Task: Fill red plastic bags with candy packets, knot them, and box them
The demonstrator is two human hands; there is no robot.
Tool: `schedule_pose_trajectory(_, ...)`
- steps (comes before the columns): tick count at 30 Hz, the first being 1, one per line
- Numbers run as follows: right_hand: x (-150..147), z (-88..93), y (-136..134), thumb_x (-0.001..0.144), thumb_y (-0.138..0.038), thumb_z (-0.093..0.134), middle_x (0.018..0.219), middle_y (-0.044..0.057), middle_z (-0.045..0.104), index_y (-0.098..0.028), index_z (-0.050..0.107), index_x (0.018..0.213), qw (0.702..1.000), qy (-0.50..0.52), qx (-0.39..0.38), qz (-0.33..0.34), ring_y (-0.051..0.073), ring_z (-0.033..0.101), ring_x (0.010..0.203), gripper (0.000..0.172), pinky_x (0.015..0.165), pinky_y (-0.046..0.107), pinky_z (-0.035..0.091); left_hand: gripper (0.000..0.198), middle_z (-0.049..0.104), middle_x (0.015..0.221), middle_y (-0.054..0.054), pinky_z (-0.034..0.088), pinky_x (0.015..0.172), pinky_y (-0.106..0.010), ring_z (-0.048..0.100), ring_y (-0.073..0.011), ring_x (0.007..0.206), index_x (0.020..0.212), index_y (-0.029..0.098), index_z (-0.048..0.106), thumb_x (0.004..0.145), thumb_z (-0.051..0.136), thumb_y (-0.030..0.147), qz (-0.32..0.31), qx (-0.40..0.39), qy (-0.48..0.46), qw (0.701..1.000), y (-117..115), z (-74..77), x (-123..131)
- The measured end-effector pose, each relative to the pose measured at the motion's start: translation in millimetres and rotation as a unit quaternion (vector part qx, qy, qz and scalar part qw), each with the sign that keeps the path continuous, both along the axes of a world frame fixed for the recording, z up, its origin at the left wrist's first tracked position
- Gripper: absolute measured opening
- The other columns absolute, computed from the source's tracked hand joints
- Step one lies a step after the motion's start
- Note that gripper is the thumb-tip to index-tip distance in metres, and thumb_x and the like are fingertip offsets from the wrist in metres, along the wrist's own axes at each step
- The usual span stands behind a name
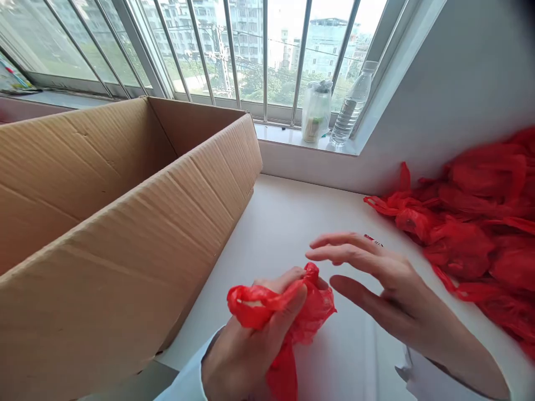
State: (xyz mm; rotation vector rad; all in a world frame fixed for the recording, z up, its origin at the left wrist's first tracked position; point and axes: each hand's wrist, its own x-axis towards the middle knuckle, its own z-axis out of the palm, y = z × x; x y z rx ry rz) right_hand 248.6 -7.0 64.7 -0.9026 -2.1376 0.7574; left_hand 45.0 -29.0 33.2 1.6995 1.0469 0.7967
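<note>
My left hand (254, 345) is closed round a crumpled red plastic bag (315, 309) above the white table. A looped handle of the bag sticks out over the back of that hand, and a loose strip hangs below it. Just to the right hovers my right hand (384, 284), thumb and fingers apart, with nothing between them. Its fingertips are close to the bag but appear not to touch it. What the bag may contain cannot be made out.
A large open cardboard box (167, 234) takes up the left side. Many red plastic bags (468, 239) are heaped at the right along the wall. On the windowsill (284, 136) stand a clear plastic bottle (355, 106) and a bagged cup (315, 114). Metal bars cross the window.
</note>
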Motion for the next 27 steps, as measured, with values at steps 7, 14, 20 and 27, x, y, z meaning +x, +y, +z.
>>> schedule_pose_trajectory(7, 0.3, -42.1, 21.0, 0.086, -0.027, 0.064, 0.076, 0.001, 0.062, -0.018, 0.063, 0.084, 0.972, 0.154, -0.173, -0.035, 0.011, 0.059, 0.067, 0.010, 0.061, 0.023, 0.051, 0.061, 0.059, 0.056, 0.003, 0.038, 0.046, -0.021, 0.048, -0.0092, 0.035, 0.116, 0.020, 0.049, 0.089, 0.023, 0.068, -0.090, -0.352, -0.188, 0.912, 10.5, -9.2, -1.2)
schedule_pose_trajectory(14, -7.5, -27.5, -4.8, 0.082, -0.009, 0.063, 0.077, -0.001, 0.062, -0.023, 0.063, 0.088, 0.970, 0.206, 0.026, -0.126, 0.012, 0.059, 0.072, 0.015, 0.068, 0.025, 0.052, 0.025, 0.069, 0.085, -0.004, 0.050, 0.073, -0.025, 0.068, -0.0131, 0.077, 0.102, 0.023, 0.050, 0.095, 0.041, 0.045, -0.124, -0.386, -0.411, 0.817, 22.1, -4.9, -7.9)
schedule_pose_trajectory(20, -11.7, -12.3, -24.0, 0.083, -0.003, 0.055, 0.095, 0.006, 0.064, -0.018, 0.064, 0.094, 0.987, -0.063, 0.140, 0.046, 0.019, 0.056, 0.095, 0.020, 0.081, 0.031, 0.051, 0.034, 0.053, 0.107, -0.002, 0.050, 0.081, -0.034, 0.059, -0.0154, 0.087, 0.074, 0.020, 0.046, 0.065, 0.079, 0.021, -0.087, -0.227, -0.332, 0.912, 21.3, -9.6, -11.9)
schedule_pose_trajectory(27, -8.5, -41.3, 9.0, 0.092, -0.028, 0.053, 0.126, 0.009, 0.055, -0.023, 0.048, 0.130, 0.994, 0.064, -0.028, 0.087, 0.019, 0.052, 0.116, 0.039, 0.097, 0.033, 0.045, 0.023, 0.058, 0.082, 0.000, 0.050, 0.068, -0.023, 0.057, -0.0132, 0.079, 0.064, 0.020, 0.047, 0.078, 0.059, 0.007, -0.047, 0.099, -0.034, 0.993, 15.8, -12.0, -8.1)
